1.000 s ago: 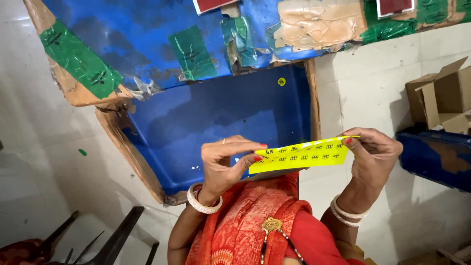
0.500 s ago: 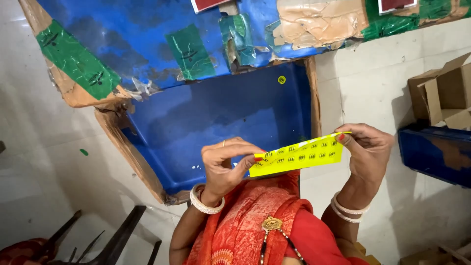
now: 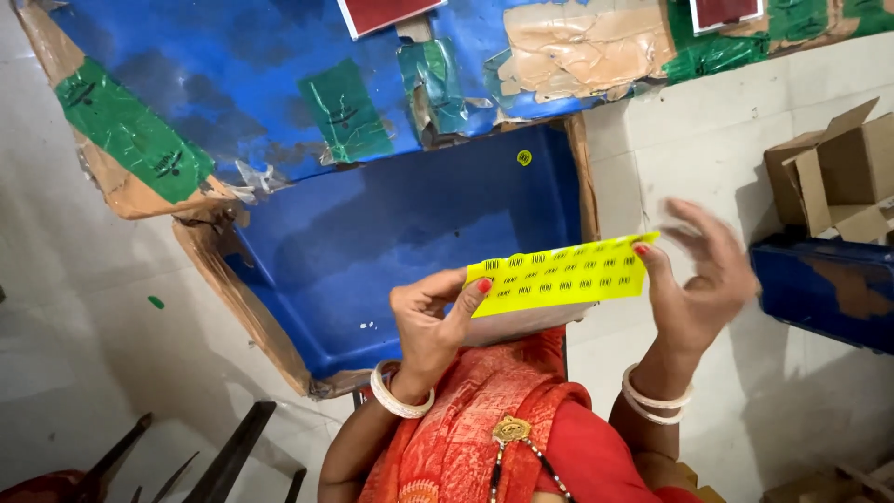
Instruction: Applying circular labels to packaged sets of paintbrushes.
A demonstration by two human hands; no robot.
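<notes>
I have a yellow sticker sheet (image 3: 559, 274) between my two hands, a little right of the middle of the frame. It is a long narrow strip, and its long axis runs almost level across the picture, tilted so that the right end sits a bit higher than the left. Rows of small dark oval marks run along its length. Its face is turned up toward me.

My left hand (image 3: 430, 326) is at the strip's lower-left end. The fingers are curled in, and the thumb with its red nail presses on the sheet's corner, so I am pinching that end between thumb and bent fingers. A white bangle (image 3: 396, 399) sits on that wrist.

My right hand (image 3: 700, 291) is at the upper-right end. The thumb tip, also red-nailed, touches the strip's right edge, while the other fingers are spread wide and loose, blurred, not wrapped round anything. I cannot tell if that thumb truly grips the sheet or only rests against it. White bangles (image 3: 652, 402) ring that wrist too.

Behind the sheet, filling the centre of the frame, is a blue-lined cardboard box (image 3: 372, 242) with a torn brown rim, patched with green tape (image 3: 130, 140) at the upper left. A brown carton (image 3: 838, 172) stands at the right edge above a blue tray (image 3: 824, 289). My orange-red garment (image 3: 484, 428) fills the bottom centre.
</notes>
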